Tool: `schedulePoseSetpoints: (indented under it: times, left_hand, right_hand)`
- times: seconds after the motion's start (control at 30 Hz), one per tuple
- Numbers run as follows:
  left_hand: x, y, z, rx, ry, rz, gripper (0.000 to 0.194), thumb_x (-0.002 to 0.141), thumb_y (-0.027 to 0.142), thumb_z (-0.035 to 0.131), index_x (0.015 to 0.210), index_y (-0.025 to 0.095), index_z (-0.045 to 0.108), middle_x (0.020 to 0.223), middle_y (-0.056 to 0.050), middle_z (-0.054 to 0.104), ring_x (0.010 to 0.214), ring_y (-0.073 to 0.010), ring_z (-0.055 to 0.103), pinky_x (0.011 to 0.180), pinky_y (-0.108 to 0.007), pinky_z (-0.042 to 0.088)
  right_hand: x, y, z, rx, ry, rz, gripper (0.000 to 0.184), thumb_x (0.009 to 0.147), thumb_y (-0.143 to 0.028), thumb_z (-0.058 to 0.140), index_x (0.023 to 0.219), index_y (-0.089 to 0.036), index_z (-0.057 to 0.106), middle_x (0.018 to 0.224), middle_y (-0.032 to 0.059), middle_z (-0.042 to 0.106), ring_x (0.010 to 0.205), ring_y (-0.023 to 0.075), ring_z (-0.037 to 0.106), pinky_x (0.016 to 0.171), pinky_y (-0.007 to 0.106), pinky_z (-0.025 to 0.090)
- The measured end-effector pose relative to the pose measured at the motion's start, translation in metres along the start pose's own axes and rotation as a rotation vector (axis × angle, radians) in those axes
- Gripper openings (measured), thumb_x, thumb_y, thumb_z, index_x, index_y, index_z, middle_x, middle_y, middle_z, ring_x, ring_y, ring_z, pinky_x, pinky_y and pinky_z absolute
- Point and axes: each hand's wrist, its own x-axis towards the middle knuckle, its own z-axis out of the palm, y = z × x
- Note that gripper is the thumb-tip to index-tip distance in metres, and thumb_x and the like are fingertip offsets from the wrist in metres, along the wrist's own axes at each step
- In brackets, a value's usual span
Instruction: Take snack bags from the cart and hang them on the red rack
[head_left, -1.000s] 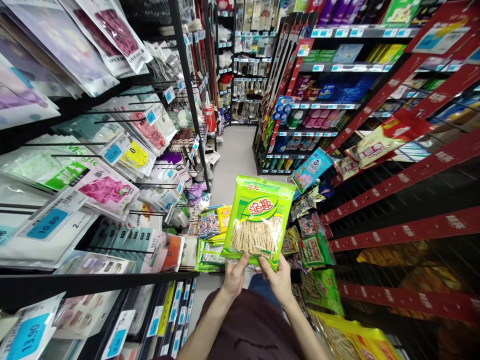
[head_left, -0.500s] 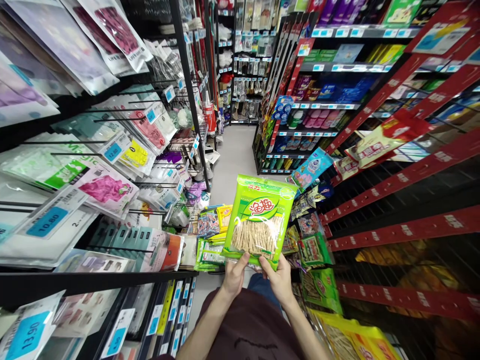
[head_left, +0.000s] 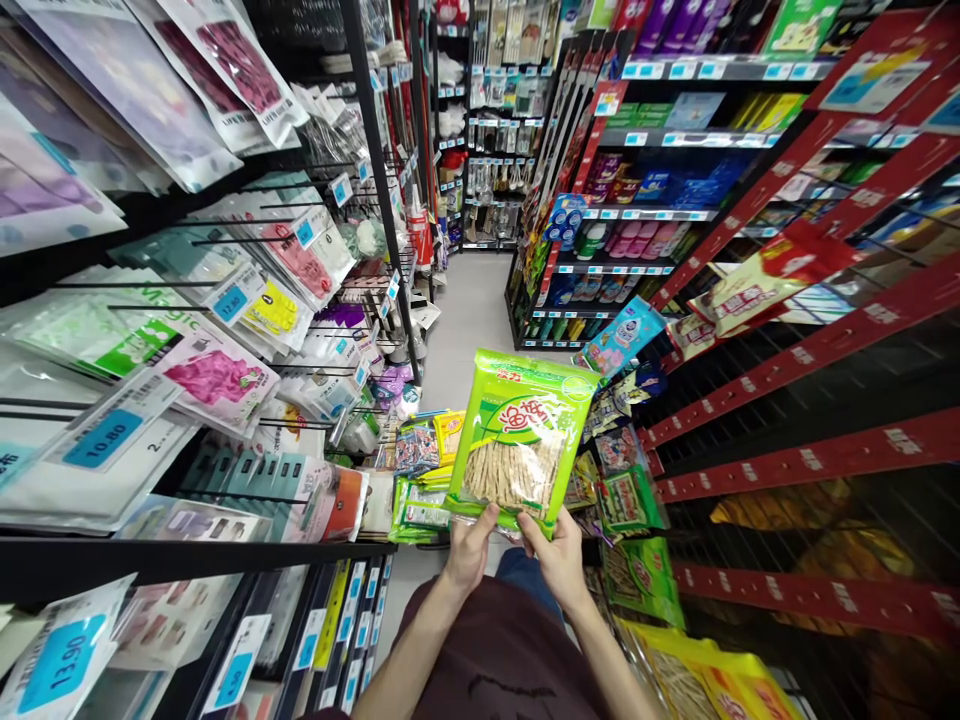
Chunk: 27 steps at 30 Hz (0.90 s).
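A bright green snack packet (head_left: 517, 470) with a clear window showing pale dried strips is held up in front of my body. My left hand (head_left: 469, 548) pinches its lower left edge, thumb on the front. My right hand (head_left: 555, 560) grips the lower right edge the same way. The fingers behind the packet are hidden. Beyond and left of it lie yellow packets (head_left: 448, 435) and green packets (head_left: 412, 510). Similar green packets (head_left: 630, 500) hang at the right, close to my right hand.
Bagged gloves (head_left: 217, 375) and other packages hang on hooks at the left, with price tags (head_left: 105, 435) jutting out. A red-railed rack (head_left: 795, 450) stands on the right, with yellow bags (head_left: 712, 670) low down. The grey aisle floor (head_left: 476, 300) runs ahead between shelves.
The top of the packet has tilted slightly, and the glare on its window has shifted. Both hands keep their hold in nearly the same place.
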Motion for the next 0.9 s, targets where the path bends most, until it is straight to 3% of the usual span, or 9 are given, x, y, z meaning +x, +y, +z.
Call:
schedulePoseSetpoints:
  times: [0.37, 0.67, 0.9]
  left_hand:
    - [-0.0031, 0.0001, 0.0049, 0.016, -0.023, 0.016, 0.043, 0.078, 0.033, 0.072, 0.115, 0.015, 0.062, 0.097, -0.009, 0.071, 0.098, -0.0248, 0.066, 0.087, -0.036, 0.053]
    - [-0.0024, 0.0047, 0.0101, 0.026, -0.009, 0.037, 0.044, 0.077, 0.031, 0.073, 0.117, 0.016, 0.062, 0.096, -0.008, 0.072, 0.099, -0.0238, 0.066, 0.093, -0.036, 0.051]
    - [0.0006, 0.0005, 0.0090, 0.019, -0.041, 0.044, 0.042, 0.079, 0.031, 0.071, 0.117, 0.015, 0.061, 0.098, -0.009, 0.071, 0.100, -0.0249, 0.065, 0.089, -0.036, 0.053]
  right_hand:
    - [-0.0027, 0.0022, -0.0041, 0.009, -0.017, -0.001, 0.023, 0.081, -0.036, 0.068, 0.083, -0.020, 0.052, 0.057, -0.0059, 0.052, 0.042, 0.0069, 0.044, 0.041, 0.018, 0.036]
    - [-0.0007, -0.0031, -0.0001, -0.040, 0.022, 0.026, 0.028, 0.079, -0.041, 0.070, 0.080, -0.019, 0.052, 0.053, -0.0071, 0.047, 0.041, 0.0072, 0.042, 0.040, 0.019, 0.036]
    - [0.0014, -0.0024, -0.0028, -0.052, 0.038, 0.026, 0.029, 0.078, -0.042, 0.070, 0.082, -0.019, 0.052, 0.054, -0.0072, 0.048, 0.042, 0.0071, 0.043, 0.039, 0.018, 0.036]
